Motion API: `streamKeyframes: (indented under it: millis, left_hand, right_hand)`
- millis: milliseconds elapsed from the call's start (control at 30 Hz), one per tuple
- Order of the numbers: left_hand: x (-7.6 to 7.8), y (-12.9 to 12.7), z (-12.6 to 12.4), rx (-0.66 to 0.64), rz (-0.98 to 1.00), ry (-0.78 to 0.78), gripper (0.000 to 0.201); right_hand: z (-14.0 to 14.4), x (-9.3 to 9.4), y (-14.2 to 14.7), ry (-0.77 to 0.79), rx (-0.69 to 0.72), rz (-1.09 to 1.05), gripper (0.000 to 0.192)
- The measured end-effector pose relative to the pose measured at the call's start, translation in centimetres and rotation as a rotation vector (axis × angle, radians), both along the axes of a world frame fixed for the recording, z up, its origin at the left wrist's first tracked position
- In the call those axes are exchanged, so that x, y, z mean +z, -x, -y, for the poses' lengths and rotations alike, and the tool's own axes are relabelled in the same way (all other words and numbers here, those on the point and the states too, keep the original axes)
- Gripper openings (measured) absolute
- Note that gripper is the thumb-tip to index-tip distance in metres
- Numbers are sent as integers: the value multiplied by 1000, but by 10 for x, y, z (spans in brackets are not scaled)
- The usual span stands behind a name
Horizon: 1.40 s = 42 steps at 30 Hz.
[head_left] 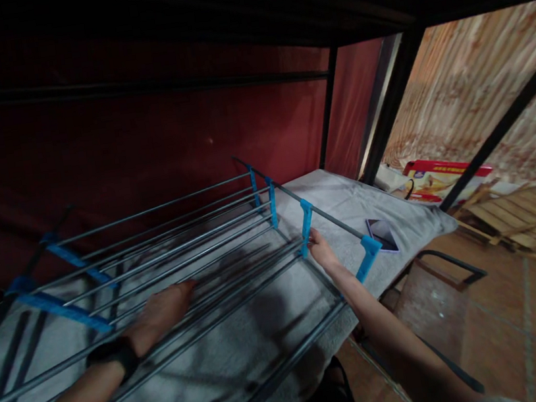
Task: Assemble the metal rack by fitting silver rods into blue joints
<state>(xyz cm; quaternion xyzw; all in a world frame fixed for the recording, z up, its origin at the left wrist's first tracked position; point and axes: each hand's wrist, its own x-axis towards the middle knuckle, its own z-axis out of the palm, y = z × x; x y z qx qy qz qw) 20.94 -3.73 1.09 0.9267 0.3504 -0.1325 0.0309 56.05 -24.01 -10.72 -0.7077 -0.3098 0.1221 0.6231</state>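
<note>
A rack of thin metal tubes joined by blue plastic connectors lies across a grey bed sheet. My left hand, with a dark band at its wrist, is closed around a metal tube near the middle of the rack; the fingers are partly hidden. At the rack's right end, my right hand has its fingers closed on a blue connector, where a tube meets it. Another blue connector sits on the same end bar, closer to me. More connectors show at the left end.
A flat dark device lies on the sheet, right of the rack. Dark bed-frame posts and an overhead frame enclose the space. A chair stands beside the bed. Beyond are a red box and wooden slats.
</note>
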Motion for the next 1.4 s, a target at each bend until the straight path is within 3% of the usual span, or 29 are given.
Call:
streamKeyframes:
  millis: [233,367,467,567,633,700,833,967,1200,1400]
  left_hand:
    - [-32,13,-46,-44,122,281,46]
    - [-38,19,-49,-21,121,288,49]
    - [-25,9,-31,-33,156,172,45]
    - [-5,-19,4,-129,271,27,39]
    - [2,-47,33,-230,388,76,39]
    - [0,-75,62,-246,399,130,40]
    - [-21,-119,101,-265,342,46,51]
    - [-34,-132,108,-194,270,-8,56]
    - [-19,-126,107,-206,316,-47,55]
    - [-20,-124,103,-205,374,-63,45]
  right_hand:
    - [-3,-13,0,18,-37,58,57]
    - [-2,-6,1,12,-30,47,52]
    - [1,3,1,28,-25,28,48]
    - [2,11,1,43,-38,-25,40]
    - [3,16,1,23,-44,-66,36]
    - [2,21,2,9,-45,-85,35]
    - [1,24,4,23,-66,-79,35]
    - [1,17,5,25,-2,-32,46]
    - [0,8,2,90,-7,33,38]
    - [1,17,5,147,-31,94,28]
